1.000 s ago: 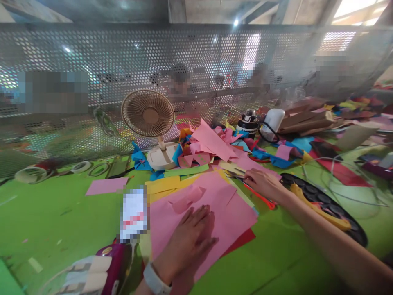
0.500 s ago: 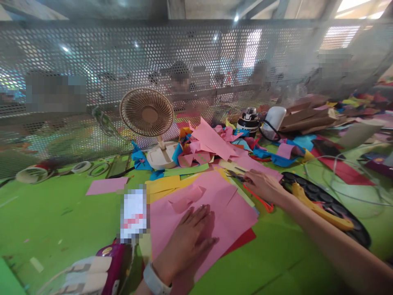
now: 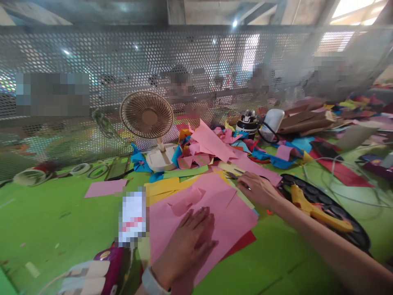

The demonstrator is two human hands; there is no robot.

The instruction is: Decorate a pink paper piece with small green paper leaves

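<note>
My left hand (image 3: 192,239) lies flat, fingers stretched out, on a pink paper sheet (image 3: 227,209) in the middle of the table. A smaller folded pink piece (image 3: 186,200) rests on the sheet just beyond my fingertips. My right hand (image 3: 256,187) is at the sheet's far right edge, its fingers curled over a pair of scissors (image 3: 232,175). The dark blades point left past my fingers, and my hand hides most of the orange handles. Yellow paper (image 3: 162,186) and red paper (image 3: 241,246) show from under the pink sheet.
A yellow glue gun (image 3: 319,213) lies on a black tray (image 3: 364,235) at right. Behind are a fan (image 3: 149,117), a paper scrap pile (image 3: 211,143) and a black bottle (image 3: 247,123). A purple power strip (image 3: 115,262) sits at lower left, tape rolls (image 3: 32,176) at far left.
My right hand has shifted slightly left and toward me, curling over the scissors and covering most of their orange handles. My left hand stays on the pink sheet.
</note>
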